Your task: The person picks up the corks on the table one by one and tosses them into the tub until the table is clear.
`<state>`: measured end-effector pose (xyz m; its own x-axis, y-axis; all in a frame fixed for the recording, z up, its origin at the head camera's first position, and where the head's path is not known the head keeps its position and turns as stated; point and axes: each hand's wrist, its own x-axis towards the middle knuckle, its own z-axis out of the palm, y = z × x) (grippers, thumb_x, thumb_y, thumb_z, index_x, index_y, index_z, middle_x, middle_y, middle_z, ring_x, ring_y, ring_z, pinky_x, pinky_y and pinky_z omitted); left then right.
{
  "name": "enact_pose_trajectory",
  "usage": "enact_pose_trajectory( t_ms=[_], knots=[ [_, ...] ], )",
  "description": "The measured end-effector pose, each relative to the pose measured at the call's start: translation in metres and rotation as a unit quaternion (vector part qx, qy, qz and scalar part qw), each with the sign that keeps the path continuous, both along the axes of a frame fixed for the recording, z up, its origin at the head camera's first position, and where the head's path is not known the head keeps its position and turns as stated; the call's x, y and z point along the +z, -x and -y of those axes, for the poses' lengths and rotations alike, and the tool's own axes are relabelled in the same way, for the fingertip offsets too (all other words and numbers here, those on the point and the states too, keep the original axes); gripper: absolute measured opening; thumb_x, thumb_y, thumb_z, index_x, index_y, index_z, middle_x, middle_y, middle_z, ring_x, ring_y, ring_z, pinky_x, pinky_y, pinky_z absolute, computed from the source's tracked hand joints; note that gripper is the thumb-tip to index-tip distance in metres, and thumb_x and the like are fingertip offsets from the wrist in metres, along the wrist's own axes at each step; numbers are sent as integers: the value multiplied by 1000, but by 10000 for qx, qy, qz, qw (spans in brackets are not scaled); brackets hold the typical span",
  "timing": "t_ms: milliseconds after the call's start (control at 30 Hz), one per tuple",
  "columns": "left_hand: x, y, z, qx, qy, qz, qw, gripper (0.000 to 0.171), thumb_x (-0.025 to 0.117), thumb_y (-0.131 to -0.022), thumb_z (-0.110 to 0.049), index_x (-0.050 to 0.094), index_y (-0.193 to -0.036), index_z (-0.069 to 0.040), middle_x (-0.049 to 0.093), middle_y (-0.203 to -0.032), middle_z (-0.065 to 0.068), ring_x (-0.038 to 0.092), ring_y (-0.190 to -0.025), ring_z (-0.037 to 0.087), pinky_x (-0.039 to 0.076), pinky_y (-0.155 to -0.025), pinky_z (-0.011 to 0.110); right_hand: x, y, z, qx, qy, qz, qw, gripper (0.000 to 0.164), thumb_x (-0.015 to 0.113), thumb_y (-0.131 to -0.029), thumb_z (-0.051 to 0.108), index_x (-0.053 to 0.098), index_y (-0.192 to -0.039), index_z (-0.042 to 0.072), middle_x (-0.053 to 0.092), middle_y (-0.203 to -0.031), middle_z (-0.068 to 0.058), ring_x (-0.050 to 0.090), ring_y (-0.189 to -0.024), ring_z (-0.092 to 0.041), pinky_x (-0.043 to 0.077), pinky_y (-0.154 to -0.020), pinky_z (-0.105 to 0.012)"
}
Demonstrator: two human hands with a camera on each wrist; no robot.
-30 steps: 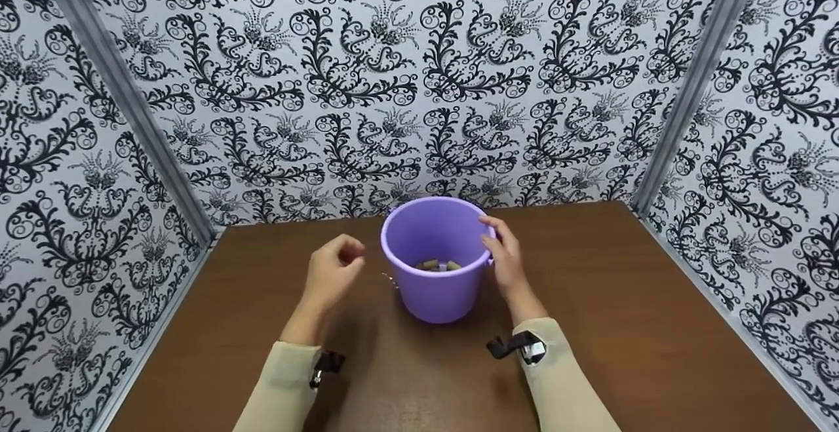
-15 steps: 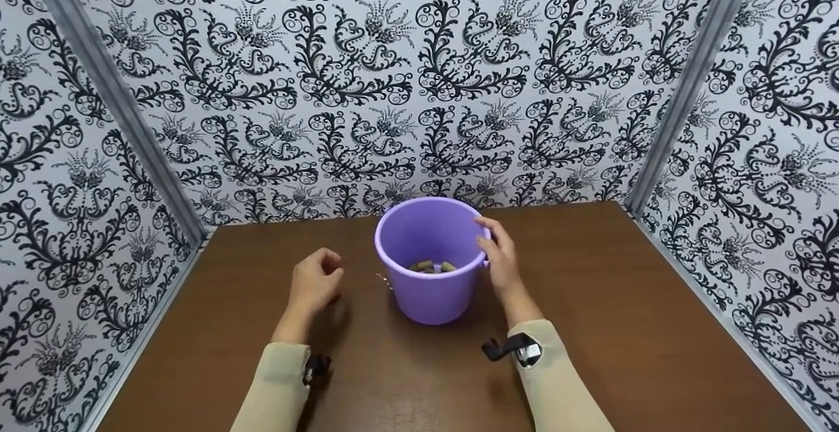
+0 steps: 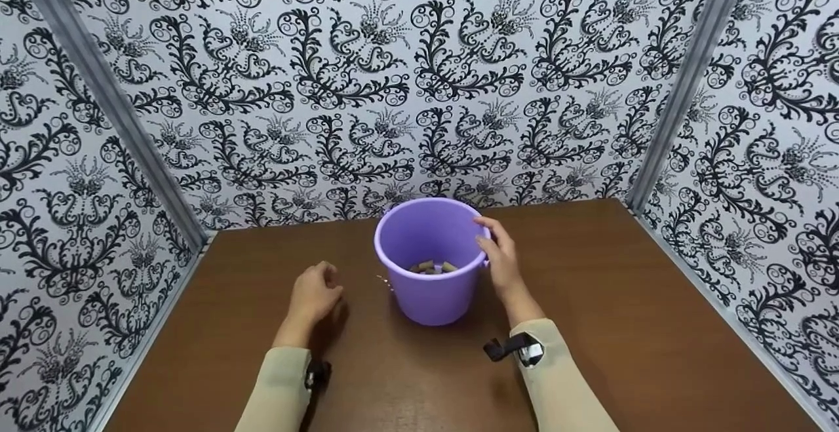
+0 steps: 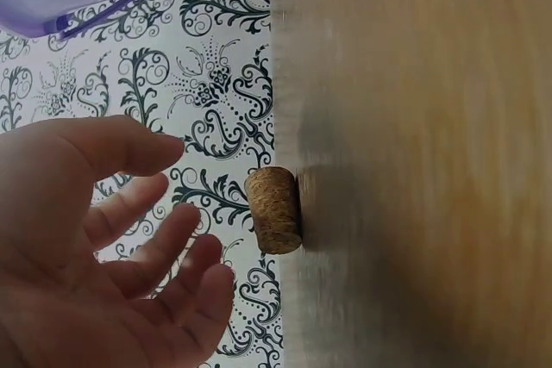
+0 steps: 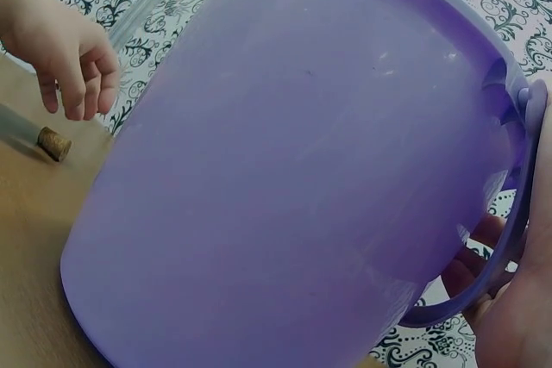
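Note:
A purple bucket [image 3: 432, 294] stands upright on the brown table, with several tan cork pieces [image 3: 426, 266] at its bottom. My right hand [image 3: 505, 265] grips the bucket's right rim, fingertips over the edge. Left of the bucket, my left hand [image 3: 313, 293] hovers with loosely bent fingers and nothing between them. A single cork [image 4: 274, 210] lies on the table just beyond those fingertips in the left wrist view. The right wrist view also has this cork [image 5: 54, 144] below the left hand [image 5: 73, 62]; in the head view the hand hides it.
The bucket's purple handle [image 5: 509, 247] hangs down beside the right wrist. Patterned black-and-white walls [image 3: 367, 91] with grey corner posts [image 3: 682, 84] enclose the brown table [image 3: 623, 307] at the back and sides. Black straps [image 3: 501, 348] sit on the wrists.
My left hand has moved left, away from the bucket, and lowered toward the table, its fingers loosening slightly. The right hand keeps its hold on the bucket rim.

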<state>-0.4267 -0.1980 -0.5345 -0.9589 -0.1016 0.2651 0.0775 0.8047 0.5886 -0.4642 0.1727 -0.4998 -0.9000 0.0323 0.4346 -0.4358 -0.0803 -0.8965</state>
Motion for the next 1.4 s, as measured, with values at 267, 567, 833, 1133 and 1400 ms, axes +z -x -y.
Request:
enact_pose_trajectory(
  t_ms=[267, 567, 833, 1133, 1400],
  knots=[
    [-1, 0, -1, -345, 383, 479, 9975, 34, 80, -90, -14, 70, -118, 1, 71, -111, 22, 67, -106, 41, 55, -99, 57, 3, -1, 0, 12, 16, -27, 10000, 41, 51, -99, 0, 61, -138, -6, 60, -143, -30, 57, -125, -40, 50, -99, -25],
    [-6, -5, 1, -350, 358, 849, 9951, 27, 79, -90, -17, 70, -112, -3, 73, -109, 16, 68, -107, 38, 56, -99, 56, 0, -2, 1, 40, -12, 52, 10000, 41, 51, -99, 0, 61, -139, -6, 60, -145, -29, 56, -128, -40, 50, -102, -26],
    [-2, -9, 0, -348, 1023, 921, 9899, 11, 73, -88, -11, 68, -98, -7, 66, -93, 9, 58, -86, 27, 53, -82, 48, -1, -1, 1, 88, 66, -37, 9999, 43, 48, -98, -1, 59, -139, -8, 57, -145, -31, 56, -125, -33, 49, -99, -23],
    [-4, -8, -1, -385, 1153, 903, 9885, 13, 74, -87, -5, 66, -96, -8, 65, -91, 8, 57, -84, 26, 51, -79, 48, -2, -1, -1, 87, 126, 35, 9999, 43, 49, -98, -2, 59, -140, -7, 57, -147, -30, 55, -129, -37, 49, -101, -24],
    [-6, -9, 1, -376, 1046, 928, 9895, 13, 70, -86, 1, 64, -92, -9, 62, -86, 5, 53, -80, 24, 49, -75, 43, -2, -2, -1, 52, 70, -13, 10000, 43, 49, -98, -1, 59, -139, -7, 57, -147, -30, 56, -126, -37, 49, -99, -24]
  ],
)
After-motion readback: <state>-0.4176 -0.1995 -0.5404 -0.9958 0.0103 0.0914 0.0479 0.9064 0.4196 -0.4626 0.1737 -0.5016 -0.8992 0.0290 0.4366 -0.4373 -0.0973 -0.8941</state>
